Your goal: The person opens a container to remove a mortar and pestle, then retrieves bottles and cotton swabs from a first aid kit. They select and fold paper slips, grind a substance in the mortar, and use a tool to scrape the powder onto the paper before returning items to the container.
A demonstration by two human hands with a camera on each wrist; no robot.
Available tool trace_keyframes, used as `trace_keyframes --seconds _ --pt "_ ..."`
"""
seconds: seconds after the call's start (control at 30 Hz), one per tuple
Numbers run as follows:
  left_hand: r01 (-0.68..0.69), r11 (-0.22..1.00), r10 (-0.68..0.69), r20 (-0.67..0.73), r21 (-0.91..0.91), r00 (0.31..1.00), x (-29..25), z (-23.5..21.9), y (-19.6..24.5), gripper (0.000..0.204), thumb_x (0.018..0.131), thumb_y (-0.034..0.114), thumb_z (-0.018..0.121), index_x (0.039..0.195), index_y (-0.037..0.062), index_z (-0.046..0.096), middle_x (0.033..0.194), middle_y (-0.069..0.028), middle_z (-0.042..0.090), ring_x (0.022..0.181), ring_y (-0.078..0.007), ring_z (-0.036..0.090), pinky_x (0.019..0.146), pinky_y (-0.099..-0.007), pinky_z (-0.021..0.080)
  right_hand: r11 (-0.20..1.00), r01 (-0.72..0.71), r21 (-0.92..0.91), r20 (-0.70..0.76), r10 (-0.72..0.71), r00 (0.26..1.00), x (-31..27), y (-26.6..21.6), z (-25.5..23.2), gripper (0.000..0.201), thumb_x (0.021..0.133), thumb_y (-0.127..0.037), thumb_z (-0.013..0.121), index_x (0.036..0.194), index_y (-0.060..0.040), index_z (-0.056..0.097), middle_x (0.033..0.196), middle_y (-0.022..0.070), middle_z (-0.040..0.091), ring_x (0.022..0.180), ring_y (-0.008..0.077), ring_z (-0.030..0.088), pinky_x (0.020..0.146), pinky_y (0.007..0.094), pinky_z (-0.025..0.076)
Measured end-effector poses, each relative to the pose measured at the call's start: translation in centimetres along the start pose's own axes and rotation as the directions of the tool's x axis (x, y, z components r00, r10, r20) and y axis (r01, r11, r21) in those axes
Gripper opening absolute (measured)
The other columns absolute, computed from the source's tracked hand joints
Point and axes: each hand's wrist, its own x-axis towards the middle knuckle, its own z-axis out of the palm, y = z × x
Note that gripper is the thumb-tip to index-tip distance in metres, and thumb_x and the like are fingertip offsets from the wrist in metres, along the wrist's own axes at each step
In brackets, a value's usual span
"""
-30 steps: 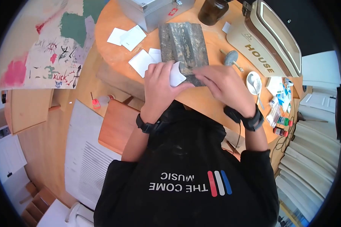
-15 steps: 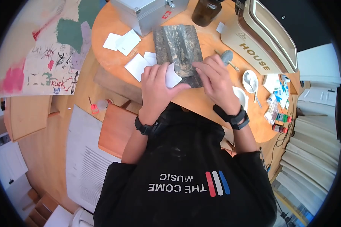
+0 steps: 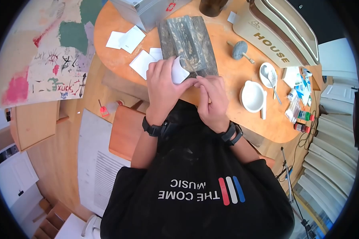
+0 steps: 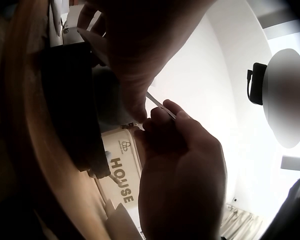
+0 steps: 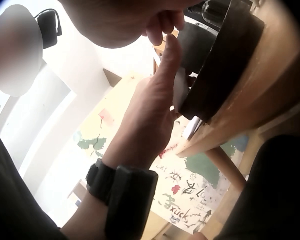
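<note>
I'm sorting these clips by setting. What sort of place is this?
Probably a home craft or hobby corner: a round wooden table with small paint bottles, white mixing dishes and a painted poster beside it.

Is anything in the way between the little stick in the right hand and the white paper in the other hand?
Nothing visible. The right hand pinches a thin stick right beside the white paper that the left hand holds against the dark wooden block.

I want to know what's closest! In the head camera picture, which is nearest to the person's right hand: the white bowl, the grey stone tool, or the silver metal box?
From the right hand:
1. White round bowl, just beside it.
2. Grey stone tool, farther up the table.
3. Silver metal box, at the far edge.
</note>
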Motion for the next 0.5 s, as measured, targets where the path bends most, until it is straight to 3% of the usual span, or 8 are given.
trace_keyframes --seconds 0.13,0.33,0.43,0.5 --pt "0.005 1.000 -0.005 0.006 0.000 1.000 0.0 0.0 0.2 0.073 0.062 0.034 0.096 0.119 0.0005 0.064 0.100 -0.0114 0.062 0.094 -0.0327 0.055 0.084 -0.0428 0.047 0.992 0.121 -0.044 0.014 -0.120 0.993 0.1 0.5 -0.5 0.033 0.081 0.015 0.068 0.113 0.0079 0.067 0.091 0.0153 0.066 0.086 0.0341 0.063 0.075 0.0404 0.053" --pt "0.008 1.000 -0.008 0.021 0.004 1.000 -0.1 -0.3 0.7 0.076 0.061 0.038 0.096 0.119 0.0006 0.064 0.103 -0.0112 0.063 0.096 -0.0328 0.055 0.086 -0.0422 0.047 0.981 0.182 -0.060 0.044 -0.180 0.983 -0.6 -0.1 -0.8 0.038 0.077 0.016 0.068 0.114 0.0085 0.066 0.092 0.0161 0.065 0.085 0.0340 0.063 0.075 0.0412 0.052" --pt "-0.010 1.000 0.010 0.019 0.022 1.000 -0.4 -0.5 0.8 0.078 0.060 0.039 0.096 0.120 0.0005 0.064 0.104 -0.0109 0.064 0.097 -0.0330 0.055 0.088 -0.0424 0.047 0.975 0.127 -0.184 -0.010 -0.131 0.991 -1.5 0.8 -1.7 0.039 0.075 0.016 0.068 0.113 0.0080 0.066 0.091 0.0155 0.065 0.086 0.0333 0.063 0.075 0.0415 0.050" --pt "-0.006 1.000 0.006 0.010 0.019 1.000 -0.6 -0.3 0.7 0.078 0.060 0.039 0.096 0.120 0.0004 0.065 0.104 -0.0108 0.064 0.098 -0.0332 0.055 0.088 -0.0429 0.047 0.980 0.143 -0.141 -0.009 -0.146 0.989 -2.0 0.8 -0.9 0.038 0.075 0.014 0.069 0.112 0.0064 0.067 0.090 0.0145 0.065 0.084 0.0323 0.063 0.077 0.0421 0.049"
